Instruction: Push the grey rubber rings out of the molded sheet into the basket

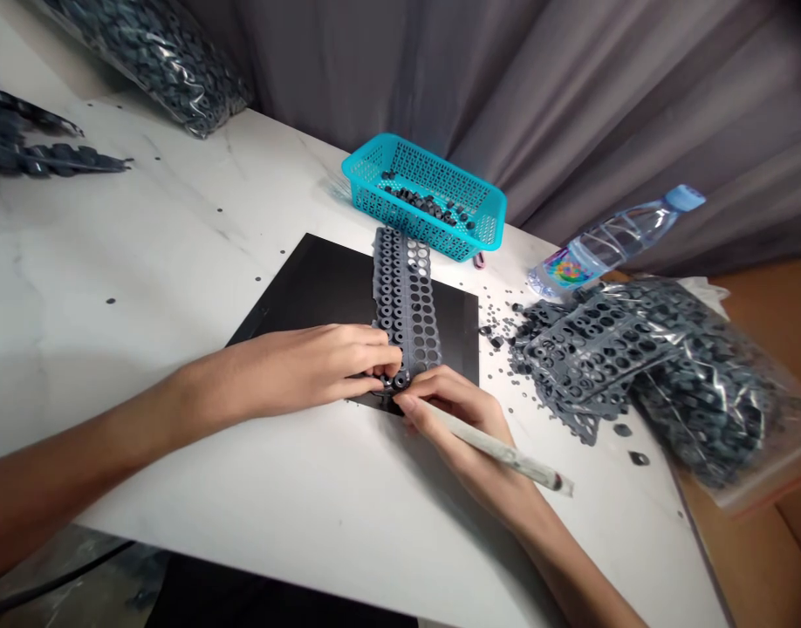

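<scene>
A dark grey rubber strip [409, 301] lies on a black board [296, 292]. Ring-shaped parts fill its left rows, while the right rows are round holes. My left hand [345, 362] rests over the near left end of the strip, fingers bent and pressed onto its edge; the fingertips hide what they pinch. Closed around a pale pen-like tool [505, 452], my right hand [453, 406] holds its tip against the near end of the strip. That tip is hidden by my fingers.
A turquoise basket [427, 166] with loose black parts stands behind the board. To the right are a water bottle [616, 240], punched strips [584, 358] and a plastic bag of dark parts [708, 419]. Another filled bag [171, 65] lies back left. Small scraps dot the white table [178, 262].
</scene>
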The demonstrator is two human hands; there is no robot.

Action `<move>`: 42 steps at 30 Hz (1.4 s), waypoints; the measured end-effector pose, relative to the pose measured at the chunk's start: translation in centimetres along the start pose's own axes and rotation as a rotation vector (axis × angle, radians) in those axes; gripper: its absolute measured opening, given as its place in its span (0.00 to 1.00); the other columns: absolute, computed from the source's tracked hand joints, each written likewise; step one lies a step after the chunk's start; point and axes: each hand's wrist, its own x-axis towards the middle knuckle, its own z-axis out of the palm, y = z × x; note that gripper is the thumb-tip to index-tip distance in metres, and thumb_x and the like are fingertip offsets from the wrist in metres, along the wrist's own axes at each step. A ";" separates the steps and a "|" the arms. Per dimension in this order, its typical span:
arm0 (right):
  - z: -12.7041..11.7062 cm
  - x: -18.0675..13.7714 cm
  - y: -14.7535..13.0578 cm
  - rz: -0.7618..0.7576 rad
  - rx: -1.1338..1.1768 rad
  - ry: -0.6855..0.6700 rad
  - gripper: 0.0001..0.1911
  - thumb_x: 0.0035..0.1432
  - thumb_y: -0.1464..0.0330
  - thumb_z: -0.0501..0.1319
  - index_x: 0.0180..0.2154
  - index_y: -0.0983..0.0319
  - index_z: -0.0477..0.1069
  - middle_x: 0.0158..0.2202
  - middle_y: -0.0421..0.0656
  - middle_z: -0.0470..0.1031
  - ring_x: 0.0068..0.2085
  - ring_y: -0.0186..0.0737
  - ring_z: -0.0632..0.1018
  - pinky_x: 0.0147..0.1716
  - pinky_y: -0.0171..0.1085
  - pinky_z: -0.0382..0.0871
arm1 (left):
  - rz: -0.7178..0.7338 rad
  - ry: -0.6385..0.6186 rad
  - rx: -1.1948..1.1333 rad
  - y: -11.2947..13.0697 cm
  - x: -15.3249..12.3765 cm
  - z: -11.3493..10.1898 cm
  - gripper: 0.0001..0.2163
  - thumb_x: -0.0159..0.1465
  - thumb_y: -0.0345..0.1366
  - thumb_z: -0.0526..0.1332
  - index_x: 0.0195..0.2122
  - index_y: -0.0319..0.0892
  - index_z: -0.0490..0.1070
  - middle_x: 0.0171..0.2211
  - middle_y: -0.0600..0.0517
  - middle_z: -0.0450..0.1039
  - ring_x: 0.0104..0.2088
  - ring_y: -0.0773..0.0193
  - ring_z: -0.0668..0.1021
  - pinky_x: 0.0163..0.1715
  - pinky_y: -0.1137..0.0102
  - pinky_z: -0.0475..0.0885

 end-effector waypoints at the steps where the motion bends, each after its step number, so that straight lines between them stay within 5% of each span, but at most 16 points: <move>1: 0.1 0.0 0.0 0.022 0.029 0.023 0.12 0.71 0.62 0.65 0.34 0.59 0.80 0.35 0.44 0.78 0.36 0.40 0.79 0.38 0.38 0.72 | -0.008 0.000 -0.001 0.0 0.0 0.0 0.08 0.78 0.34 0.56 0.48 0.43 0.76 0.45 0.51 0.77 0.47 0.61 0.79 0.47 0.69 0.69; 6: 0.9 -0.2 0.8 0.112 0.244 0.060 0.10 0.69 0.60 0.66 0.43 0.60 0.76 0.32 0.40 0.77 0.28 0.38 0.78 0.29 0.36 0.74 | -0.031 -0.009 -0.013 0.1 0.0 -0.1 0.07 0.77 0.34 0.57 0.47 0.43 0.75 0.43 0.51 0.77 0.45 0.61 0.79 0.45 0.69 0.68; 35: 1.2 -0.2 1.7 0.060 0.103 0.070 0.07 0.70 0.66 0.63 0.37 0.60 0.73 0.28 0.38 0.75 0.28 0.37 0.77 0.29 0.35 0.69 | 0.018 0.008 0.024 -0.6 -0.1 0.5 0.07 0.77 0.34 0.56 0.48 0.44 0.74 0.45 0.51 0.77 0.46 0.60 0.79 0.46 0.68 0.69; 42: 1.4 -0.1 1.5 0.059 0.063 0.071 0.06 0.68 0.67 0.63 0.36 0.60 0.72 0.28 0.38 0.73 0.27 0.36 0.74 0.28 0.34 0.66 | 0.138 0.045 0.226 -0.2 -0.2 0.5 0.07 0.78 0.34 0.57 0.51 0.44 0.75 0.47 0.50 0.79 0.49 0.58 0.79 0.48 0.67 0.71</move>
